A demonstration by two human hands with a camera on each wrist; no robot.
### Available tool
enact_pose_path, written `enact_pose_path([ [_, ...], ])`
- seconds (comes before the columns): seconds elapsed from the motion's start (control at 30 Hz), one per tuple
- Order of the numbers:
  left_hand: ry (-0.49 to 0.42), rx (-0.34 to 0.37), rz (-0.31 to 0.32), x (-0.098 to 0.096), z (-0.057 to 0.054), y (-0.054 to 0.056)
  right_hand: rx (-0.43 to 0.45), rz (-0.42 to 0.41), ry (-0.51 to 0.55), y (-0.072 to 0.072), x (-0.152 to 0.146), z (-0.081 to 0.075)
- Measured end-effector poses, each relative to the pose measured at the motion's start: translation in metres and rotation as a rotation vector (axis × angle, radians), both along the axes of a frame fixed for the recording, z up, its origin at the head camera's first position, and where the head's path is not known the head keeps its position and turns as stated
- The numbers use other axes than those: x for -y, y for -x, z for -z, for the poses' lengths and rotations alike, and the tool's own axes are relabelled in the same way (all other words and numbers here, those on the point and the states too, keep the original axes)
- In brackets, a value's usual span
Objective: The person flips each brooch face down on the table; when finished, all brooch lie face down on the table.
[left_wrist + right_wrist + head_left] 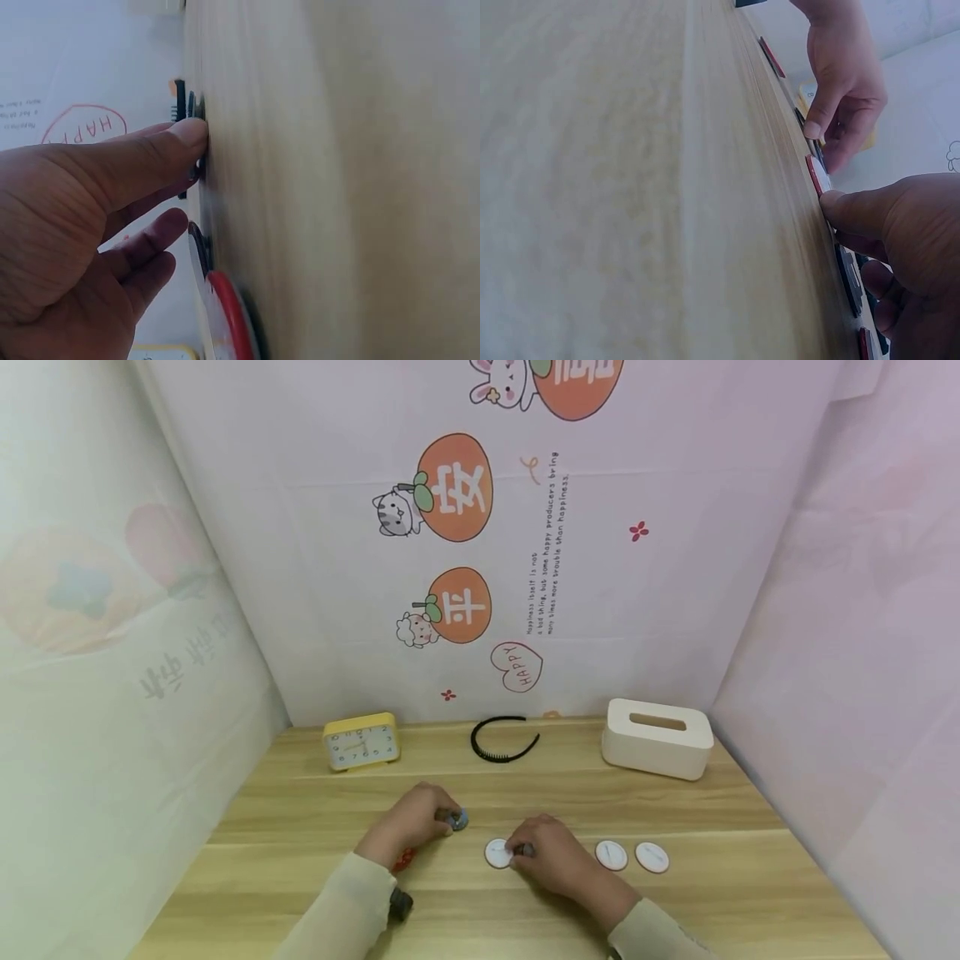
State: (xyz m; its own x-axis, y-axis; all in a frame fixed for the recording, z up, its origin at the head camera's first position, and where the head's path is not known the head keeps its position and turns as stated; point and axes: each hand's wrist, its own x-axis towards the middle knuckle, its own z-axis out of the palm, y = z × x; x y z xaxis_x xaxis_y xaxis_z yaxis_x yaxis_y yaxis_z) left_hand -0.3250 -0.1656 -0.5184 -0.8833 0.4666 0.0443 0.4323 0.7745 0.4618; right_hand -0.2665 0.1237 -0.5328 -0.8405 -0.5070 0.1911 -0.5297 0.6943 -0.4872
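On pale wood-grain tabletop (480,918), my left hand (417,815) is pinching a round blue-grey disc (461,819); my right hand (555,853) is pinching a round white, red-rimmed disc (496,853).

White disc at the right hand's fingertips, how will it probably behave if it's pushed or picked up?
The white disc is probably stiff, since its outline looks evenly round. It would likely slide rather than tip, as it sits low on the table. Its edge looks thin in the right wrist view, so it may be light but fiddly to lift.
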Motion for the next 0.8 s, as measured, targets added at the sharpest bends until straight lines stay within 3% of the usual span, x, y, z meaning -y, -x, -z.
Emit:
enact_pose_path([
  [0.47, 0.016, 0.001, 0.098, -0.004, 0.001, -0.029, -0.006, 0.003, -0.001, 0.0, 0.0, -0.001],
  [0.8, 0.001, -0.001, 0.085, -0.002, 0.003, -0.04, 0.019, 0.02, 0.012, 0.0, 0.002, -0.002],
])
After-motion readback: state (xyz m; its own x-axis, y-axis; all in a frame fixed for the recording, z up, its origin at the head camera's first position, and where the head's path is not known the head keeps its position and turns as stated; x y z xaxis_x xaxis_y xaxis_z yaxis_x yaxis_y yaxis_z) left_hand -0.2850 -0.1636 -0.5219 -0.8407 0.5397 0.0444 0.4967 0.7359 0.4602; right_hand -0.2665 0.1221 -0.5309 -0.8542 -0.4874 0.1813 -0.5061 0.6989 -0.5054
